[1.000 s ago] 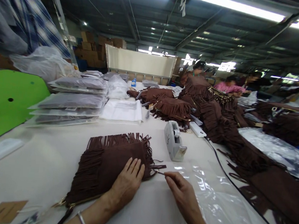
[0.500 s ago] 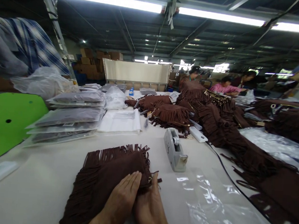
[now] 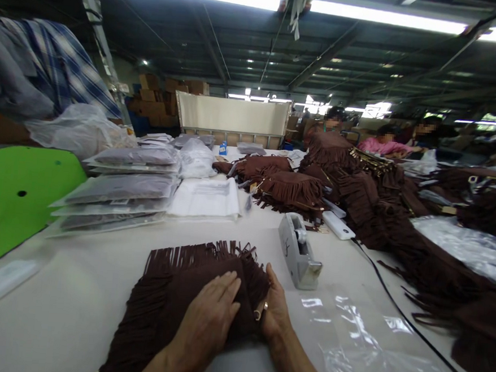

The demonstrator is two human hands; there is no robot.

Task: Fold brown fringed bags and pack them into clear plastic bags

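Observation:
A dark brown fringed bag [image 3: 172,294] lies on the table in front of me, its fringe spread along the far and left sides. My left hand [image 3: 211,314] rests flat on top of it, fingers stretched out and thumb slightly apart. At the bag's right edge, my right hand [image 3: 276,307] grips the side, thumb up and the other fingers partly hidden by the bag. A gold-coloured metal fitting [image 3: 259,311] shows beside the right palm. Clear plastic bags [image 3: 356,335] lie flat just right of my right forearm.
A grey tape dispenser [image 3: 298,252] stands beyond my right hand, near a white device [image 3: 337,225] with a black cable [image 3: 387,292]. Brown fringed bags [image 3: 373,217] are heaped at right. Plastic-wrapped packages [image 3: 122,191] are stacked left, near a green board [image 3: 22,198]. Co-workers [image 3: 387,145] sit beyond.
My right hand has moved outward from beside the left hand to the bag's right edge, and the metal fitting now shows there. The left hand stays on top. The view has shifted slightly.

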